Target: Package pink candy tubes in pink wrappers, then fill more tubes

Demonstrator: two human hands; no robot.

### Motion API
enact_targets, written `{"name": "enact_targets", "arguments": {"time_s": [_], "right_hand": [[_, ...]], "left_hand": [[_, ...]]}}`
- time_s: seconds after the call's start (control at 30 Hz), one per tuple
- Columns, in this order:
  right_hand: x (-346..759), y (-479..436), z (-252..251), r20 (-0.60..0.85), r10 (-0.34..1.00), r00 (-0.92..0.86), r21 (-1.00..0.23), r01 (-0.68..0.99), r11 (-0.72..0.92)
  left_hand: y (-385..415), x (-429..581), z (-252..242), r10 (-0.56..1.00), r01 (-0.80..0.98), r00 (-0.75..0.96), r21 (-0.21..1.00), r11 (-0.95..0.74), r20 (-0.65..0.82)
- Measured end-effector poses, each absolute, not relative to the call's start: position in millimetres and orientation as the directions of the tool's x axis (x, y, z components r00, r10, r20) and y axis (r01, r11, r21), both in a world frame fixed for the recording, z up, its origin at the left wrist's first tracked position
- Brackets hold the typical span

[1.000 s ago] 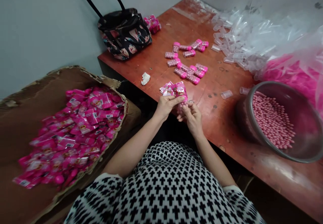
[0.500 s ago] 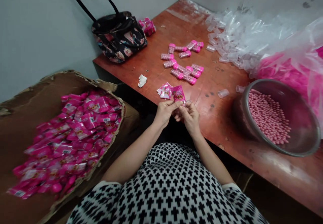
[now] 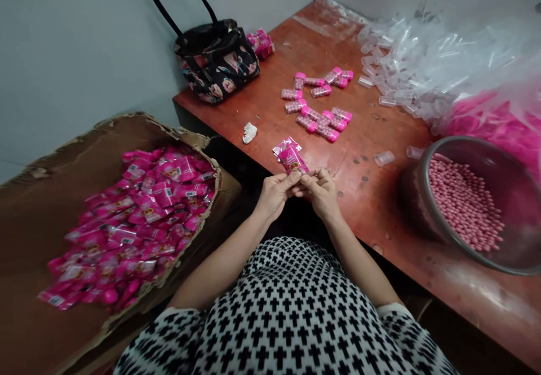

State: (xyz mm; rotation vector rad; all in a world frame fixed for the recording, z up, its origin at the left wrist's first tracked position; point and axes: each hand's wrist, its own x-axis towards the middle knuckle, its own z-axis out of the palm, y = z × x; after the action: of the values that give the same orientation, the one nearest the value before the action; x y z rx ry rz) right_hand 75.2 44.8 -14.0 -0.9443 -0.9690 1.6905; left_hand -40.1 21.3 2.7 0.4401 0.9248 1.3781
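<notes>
Close together at the table's front edge, my left hand (image 3: 276, 190) and my right hand (image 3: 322, 190) pinch the near end of a small pink printed packet (image 3: 292, 158) between thumbs and fingers. The packet tilts away from me, its printed face up. Just behind it on the table lie some flat pink and silvery packets (image 3: 288, 143), partly covered by it. Farther back several clear tubes with pink caps, filled with pink beads (image 3: 324, 120), lie scattered on their sides.
On my left stands a torn cardboard box (image 3: 215, 181) heaped with pink packets (image 3: 147, 211). A flowered black bag (image 3: 220, 62) and a white scrap (image 3: 249, 132) are on the red-brown table (image 3: 270, 102). To the right are a bowl (image 3: 426, 195) of pink beads, empty tubes (image 3: 384, 158) and plastic bags (image 3: 465, 54).
The packet has tipped over to the left and lower, now overlapping the flat packets. My hands have drawn closer together at its near end. The whole view has shifted slightly.
</notes>
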Motion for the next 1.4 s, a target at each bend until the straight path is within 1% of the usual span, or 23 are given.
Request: {"name": "enact_targets", "arguments": {"time_s": [0.03,0.1,0.17,0.23,0.3,0.37,0.43,0.47,0.53,0.6,0.67,0.77,0.83,0.9,0.97,1.03,1.07,1.13,1.2,1.23,1.3,1.33,1.4], "right_hand": [[73.4,45.5,-12.1,-0.162,0.945,-0.285,-0.909,-0.33,-0.256],[72.5,46.0,-10.0,-0.166,0.935,-0.313,-0.918,-0.297,-0.263],[74.7,46.3,-11.2,-0.169,0.936,-0.307,-0.931,-0.261,-0.254],[77.8,46.9,-15.0,-0.171,0.944,-0.281,-0.942,-0.234,-0.24],[79.7,47.8,-18.7,-0.169,0.95,-0.262,-0.95,-0.212,-0.228],[80.1,48.8,-19.3,-0.161,0.952,-0.26,-0.958,-0.191,-0.214],[80.5,50.0,-16.3,-0.15,0.952,-0.267,-0.967,-0.161,-0.197],[81.1,50.8,-13.8,-0.144,0.952,-0.27,-0.972,-0.142,-0.187],[83.4,53.2,-8.8,-0.132,0.954,-0.27,-0.981,-0.102,-0.165],[86.3,57.8,-6.0,-0.123,0.955,-0.268,-0.987,-0.069,-0.146],[87.6,65.3,-6.8,-0.107,0.961,-0.257,-0.992,-0.033,-0.119],[82.7,82.4,-13.3,-0.068,0.981,-0.181,-0.998,0.016,-0.066],[75.6,95.5,-17.4,-0.058,0.986,-0.158,-0.998,-0.018,-0.061],[68.4,106.9,-18.6,-0.054,0.982,-0.18,-0.992,-0.105,-0.074],[64.1,114.4,-16.7,-0.034,0.981,-0.189,-0.983,-0.172,-0.067],[63.7,117.4,-13.7,-0.024,0.982,-0.189,-0.984,-0.169,-0.056],[64.6,117.6,-12.6,-0.025,0.98,-0.199,-0.989,-0.141,-0.054],[67.9,117.1,-11.7,-0.037,0.971,-0.237,-0.998,-0.041,-0.048],[72.1,118.3,-11.1,-0.055,0.958,-0.28,-0.995,0.093,-0.03],[74.5,120.7,-9.9,-0.064,0.953,-0.296,-0.986,0.167,-0.015],[79.4,130.9,-4.6,-0.058,0.96,-0.273,-0.944,0.328,0.036],[81.8,138.9,-0.2,-0.029,0.974,-0.224,-0.904,0.422,0.07],[85.3,159.8,10.0,0.077,0.994,-0.076,-0.77,0.629,0.108]], "left_hand": [[17.1,-47.5,6.7,0.95,-0.637,-0.133,0.758,0.136,-0.282],[9.8,-67.0,14.9,0.911,-0.622,-0.331,0.783,-0.016,-0.244],[7.4,-86.9,18.6,0.814,-0.551,-0.544,0.818,-0.164,-0.203],[13.5,-99.7,13.3,0.744,-0.449,-0.649,0.87,-0.206,-0.159],[28.9,-102.0,-0.6,0.763,-0.297,-0.641,0.942,-0.154,-0.078],[49.5,-96.1,-18.7,0.843,-0.018,-0.534,0.996,-0.092,0.068],[69.3,-87.4,-35.3,0.9,0.254,-0.39,0.962,-0.098,0.195],[77.1,-83.6,-42.1,0.915,0.352,-0.333,0.93,-0.105,0.229],[87.3,-78.8,-52.3,0.923,0.464,-0.282,0.879,-0.106,0.261],[91.2,-77.7,-58.5,0.919,0.492,-0.289,0.865,-0.098,0.269],[91.2,-78.1,-60.8,0.909,0.479,-0.313,0.872,-0.098,0.274],[87.2,-75.8,-55.6,0.897,0.432,-0.347,0.895,-0.108,0.276],[82.4,-70.6,-46.3,0.895,0.379,-0.353,0.916,-0.129,0.272],[76.0,-64.1,-34.7,0.903,0.286,-0.351,0.947,-0.149,0.248],[69.1,-58.9,-24.4,0.908,0.148,-0.377,0.98,-0.134,0.181],[63.4,-56.8,-18.2,0.915,-0.031,-0.401,0.997,-0.064,0.046],[61.3,-57.0,-16.9,0.926,-0.126,-0.376,0.992,-0.007,-0.041],[58.7,-58.7,-16.7,0.947,-0.283,-0.255,0.952,0.121,-0.196],[57.4,-60.9,-17.8,0.95,-0.375,-0.137,0.903,0.212,-0.28],[57.0,-61.8,-18.2,0.946,-0.403,-0.119,0.886,0.23,-0.3],[56.3,-63.1,-18.1,0.93,-0.444,-0.154,0.864,0.237,-0.335],[55.9,-63.4,-17.6,0.917,-0.461,-0.181,0.854,0.24,-0.355],[55.2,-63.4,-16.0,0.888,-0.5,-0.225,0.83,0.247,-0.4]]}}
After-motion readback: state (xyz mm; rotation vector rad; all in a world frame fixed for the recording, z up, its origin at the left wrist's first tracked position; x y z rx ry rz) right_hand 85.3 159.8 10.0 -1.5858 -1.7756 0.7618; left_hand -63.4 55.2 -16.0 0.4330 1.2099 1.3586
